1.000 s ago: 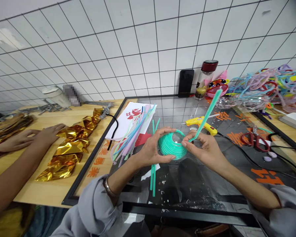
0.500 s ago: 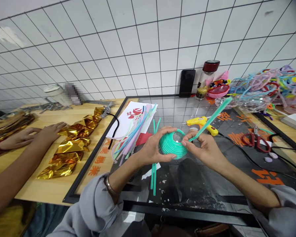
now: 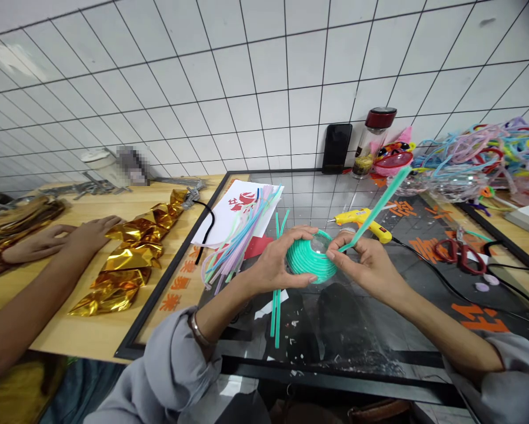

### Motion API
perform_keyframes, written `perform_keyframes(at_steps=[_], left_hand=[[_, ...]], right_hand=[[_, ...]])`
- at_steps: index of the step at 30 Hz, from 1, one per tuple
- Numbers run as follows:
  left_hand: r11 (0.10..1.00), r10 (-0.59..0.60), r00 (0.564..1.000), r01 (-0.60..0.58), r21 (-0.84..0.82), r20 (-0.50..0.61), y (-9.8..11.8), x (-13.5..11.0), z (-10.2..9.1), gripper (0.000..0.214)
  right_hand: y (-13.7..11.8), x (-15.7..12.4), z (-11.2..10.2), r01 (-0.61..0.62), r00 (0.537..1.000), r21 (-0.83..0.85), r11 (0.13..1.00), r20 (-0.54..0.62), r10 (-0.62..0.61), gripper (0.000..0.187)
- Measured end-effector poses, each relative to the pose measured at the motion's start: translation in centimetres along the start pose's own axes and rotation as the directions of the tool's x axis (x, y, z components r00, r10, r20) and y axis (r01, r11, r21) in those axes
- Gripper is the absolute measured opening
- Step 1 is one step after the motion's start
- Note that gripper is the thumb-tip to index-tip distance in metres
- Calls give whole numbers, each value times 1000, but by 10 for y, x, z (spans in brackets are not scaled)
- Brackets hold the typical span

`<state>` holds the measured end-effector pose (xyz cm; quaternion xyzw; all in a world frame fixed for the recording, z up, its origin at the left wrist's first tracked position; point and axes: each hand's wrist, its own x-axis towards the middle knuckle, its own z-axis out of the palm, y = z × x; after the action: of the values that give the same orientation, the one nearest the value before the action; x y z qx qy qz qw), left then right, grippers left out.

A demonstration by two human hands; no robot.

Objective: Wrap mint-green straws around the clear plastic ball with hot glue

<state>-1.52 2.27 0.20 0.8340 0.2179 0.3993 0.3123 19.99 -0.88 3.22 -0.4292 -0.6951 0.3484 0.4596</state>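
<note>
Coils of green pipe cleaner wrap a clear round shell [image 3: 310, 265], with a see-through opening left at its top. My left hand [image 3: 282, 262] is curled around the left side of this shell, thumb below and fingers above. At the shell's upper right rim, my right hand [image 3: 356, 256] pinches a green pipe cleaner [image 3: 381, 203] whose long free end slants up to the right. Two loose green pipe cleaners [image 3: 275, 318] lie below my left wrist. Behind my right hand rests a yellow glue gun [image 3: 365, 221], its nozzle pointing left.
Pastel pipe cleaners [image 3: 240, 244] lie across white paper [image 3: 220, 215]. Red scissors [image 3: 461, 253] sit right, near a black cord. A phone [image 3: 336, 147], a glass bottle [image 3: 365, 150] and a tangled pipe-cleaner heap [image 3: 489, 153] stand behind. Left are gold foil [image 3: 123, 265] and another person's hands [image 3: 87, 235].
The view has shifted slightly. Both hands keep their hold on the shell and the pipe cleaner, whose free end tilts a little differently.
</note>
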Motion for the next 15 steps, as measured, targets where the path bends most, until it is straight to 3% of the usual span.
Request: perform_keyframes(at_steps=[15], left_hand=[[999, 32, 999, -33, -16, -21, 2, 0, 1, 55]], right_hand=[[1, -1, 0, -14, 1000, -15, 1000, -11, 14, 20]])
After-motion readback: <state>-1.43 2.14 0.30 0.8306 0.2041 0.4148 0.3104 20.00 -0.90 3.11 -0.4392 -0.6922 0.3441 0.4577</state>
